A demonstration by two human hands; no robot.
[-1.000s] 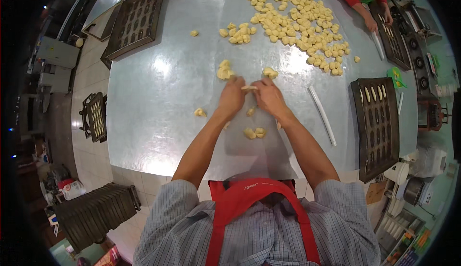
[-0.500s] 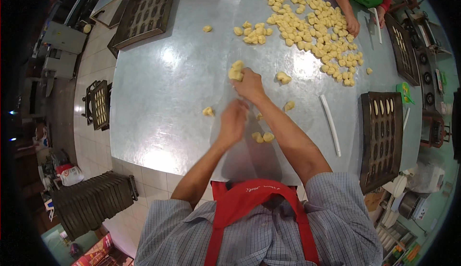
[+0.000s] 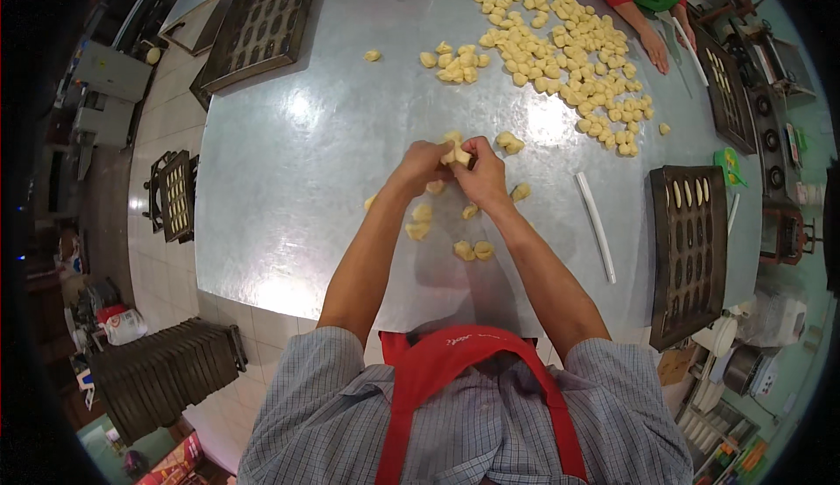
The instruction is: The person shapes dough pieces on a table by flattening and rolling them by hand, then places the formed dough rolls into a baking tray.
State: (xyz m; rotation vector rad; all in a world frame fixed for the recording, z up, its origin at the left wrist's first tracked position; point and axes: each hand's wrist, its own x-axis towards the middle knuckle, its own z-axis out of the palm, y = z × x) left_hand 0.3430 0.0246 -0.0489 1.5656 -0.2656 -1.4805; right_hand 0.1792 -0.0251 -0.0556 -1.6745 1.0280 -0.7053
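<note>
A pale yellow piece of dough (image 3: 454, 154) is pinched between my two hands over the middle of the metal table. My left hand (image 3: 424, 167) closes on its left side, and my right hand (image 3: 482, 173) grips it from the right with thumb and fingers. Below my wrists lie a dough lump (image 3: 418, 222) and a joined pair of dough pieces (image 3: 473, 251). To the right of my right hand sit another dough lump (image 3: 509, 142) and a smaller one (image 3: 521, 192). My fingers hide part of the held dough.
Many dough balls (image 3: 560, 52) spread over the far right, with a smaller cluster (image 3: 457, 63) beside them. A white rolling rod (image 3: 596, 227) lies right of my arm. Moulded trays stand at right (image 3: 689, 258) and far left (image 3: 262, 21). A co-worker's hand (image 3: 654, 51) rests far right.
My left hand has come up to meet my right hand, and both now grip the dough. A dough lump now lies below my left wrist. The co-worker's hand has shifted slightly away from the dough balls.
</note>
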